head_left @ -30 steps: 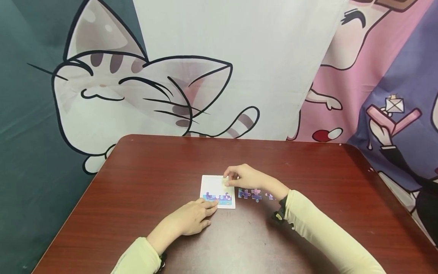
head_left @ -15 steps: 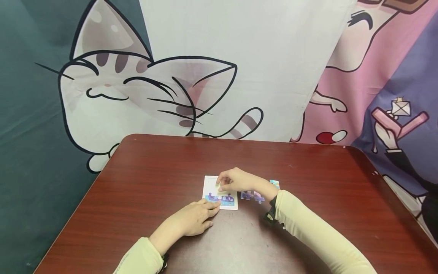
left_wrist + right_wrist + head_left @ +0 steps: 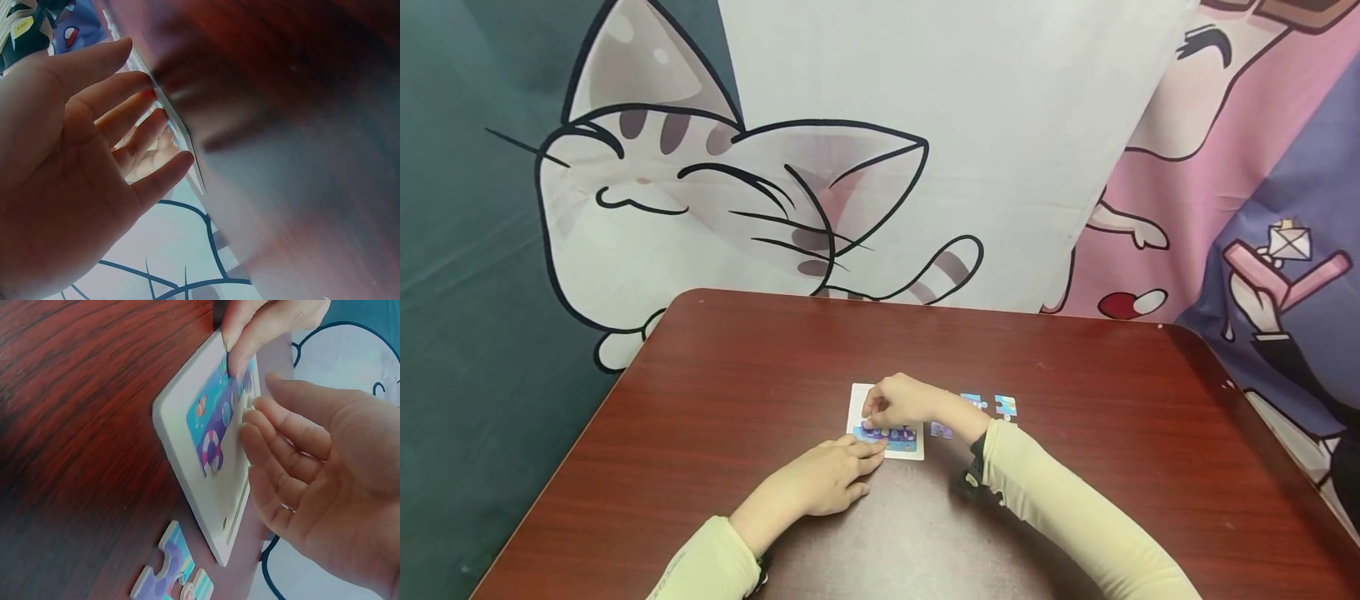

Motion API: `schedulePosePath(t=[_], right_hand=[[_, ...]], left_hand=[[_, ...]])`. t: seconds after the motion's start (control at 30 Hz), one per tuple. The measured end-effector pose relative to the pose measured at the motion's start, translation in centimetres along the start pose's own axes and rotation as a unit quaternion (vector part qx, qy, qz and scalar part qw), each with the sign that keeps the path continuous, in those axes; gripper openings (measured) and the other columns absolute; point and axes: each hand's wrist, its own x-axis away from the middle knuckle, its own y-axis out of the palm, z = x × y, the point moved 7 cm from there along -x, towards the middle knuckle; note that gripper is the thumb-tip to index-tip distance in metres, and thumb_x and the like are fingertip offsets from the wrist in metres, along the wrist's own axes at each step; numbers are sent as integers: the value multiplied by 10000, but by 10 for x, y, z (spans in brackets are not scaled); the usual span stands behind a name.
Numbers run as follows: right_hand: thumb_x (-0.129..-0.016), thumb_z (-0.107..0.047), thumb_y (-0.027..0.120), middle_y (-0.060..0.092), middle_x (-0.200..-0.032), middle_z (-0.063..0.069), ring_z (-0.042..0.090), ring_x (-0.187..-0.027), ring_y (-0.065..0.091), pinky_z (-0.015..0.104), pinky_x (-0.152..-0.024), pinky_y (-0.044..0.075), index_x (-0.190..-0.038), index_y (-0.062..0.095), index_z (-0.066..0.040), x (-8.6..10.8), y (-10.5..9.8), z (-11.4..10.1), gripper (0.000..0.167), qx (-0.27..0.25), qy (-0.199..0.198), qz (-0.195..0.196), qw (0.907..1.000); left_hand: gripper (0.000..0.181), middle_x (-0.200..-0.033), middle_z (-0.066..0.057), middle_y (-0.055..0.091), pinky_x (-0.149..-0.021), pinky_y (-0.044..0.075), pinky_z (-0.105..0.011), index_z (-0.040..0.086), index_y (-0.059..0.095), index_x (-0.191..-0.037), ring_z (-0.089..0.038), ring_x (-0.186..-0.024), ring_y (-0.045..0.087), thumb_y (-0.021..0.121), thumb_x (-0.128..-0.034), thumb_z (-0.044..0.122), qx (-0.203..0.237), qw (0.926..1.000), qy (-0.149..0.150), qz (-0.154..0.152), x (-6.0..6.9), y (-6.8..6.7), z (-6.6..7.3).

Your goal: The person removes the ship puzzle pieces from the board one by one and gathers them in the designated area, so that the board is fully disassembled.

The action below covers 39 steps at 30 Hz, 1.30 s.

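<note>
A white puzzle board (image 3: 857,402) lies flat on the table, its near part filled with blue and purple sea-picture pieces (image 3: 212,419). My left hand (image 3: 826,479) rests fingertips on the board's near left area, fingers extended; in the left wrist view its palm (image 3: 69,147) shows beside the board's edge. Over the board's left side, my right hand (image 3: 902,402) has its thumb and fingers brought together at the upper edge of the filled part. It seems to pinch a small puzzle piece there, mostly hidden by the fingers (image 3: 275,422).
Loose puzzle pieces lie right of the board, including a blue one (image 3: 1005,406) and a purple one (image 3: 940,430), partly behind my right wrist. The red-brown wooden table (image 3: 760,358) ends at a cartoon-printed cloth (image 3: 1037,167).
My right hand has moved left and slightly nearer across the board, uncovering loose pieces at the right. My left hand keeps its place on the board. The head view has shifted a little.
</note>
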Motion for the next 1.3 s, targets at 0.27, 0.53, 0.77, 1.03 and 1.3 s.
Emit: schedulePosePath(t=[0.27,0.53,0.77,1.03,1.3], right_hand=[[-822,-178,696,637,-705,-79,55,-624,525,190,-608,459,-817,717,-121,-4,2,0,61,-245,517,39,9984],[-747,-190,782,630,-693,-35,87,-605,548,202,-579,482,-782,688,-87,-4,3,-6,144,-300,662,146,9972],[-694,-148,815,648,-716,3,89,-624,574,211,-651,520,-763,671,-50,-4,4,-10,187,-188,556,421,9974],[-692,-119,812,628,-696,-17,88,-589,553,181,-588,491,-774,680,-50,-6,4,-7,170,-364,754,468,9954],[-737,-69,759,624,-692,-15,96,-575,581,190,-560,506,-828,649,-38,-3,10,-1,146,-967,631,460,9923]], left_hand=[[461,-1455,3,408,-1024,399,-383,90,506,-1349,-204,-1280,416,559,-929,272,-97,9999,-38,-1,-1,2,0],[468,-1454,-10,410,-1033,391,-399,84,499,-1355,-208,-1309,395,556,-930,270,-136,9999,-22,37,-1,3,0],[491,-1455,-37,408,-1059,360,-409,58,493,-1354,-244,-1335,365,564,-922,280,-132,9998,-109,30,0,1,5],[505,-1437,-56,429,-1103,292,-387,41,504,-1338,-227,-1313,386,578,-907,293,-283,9994,-120,132,0,0,7],[495,-1410,-37,468,-1093,296,-379,48,523,-1326,-229,-1278,409,587,-900,291,-602,9976,-4,338,0,-1,8]])
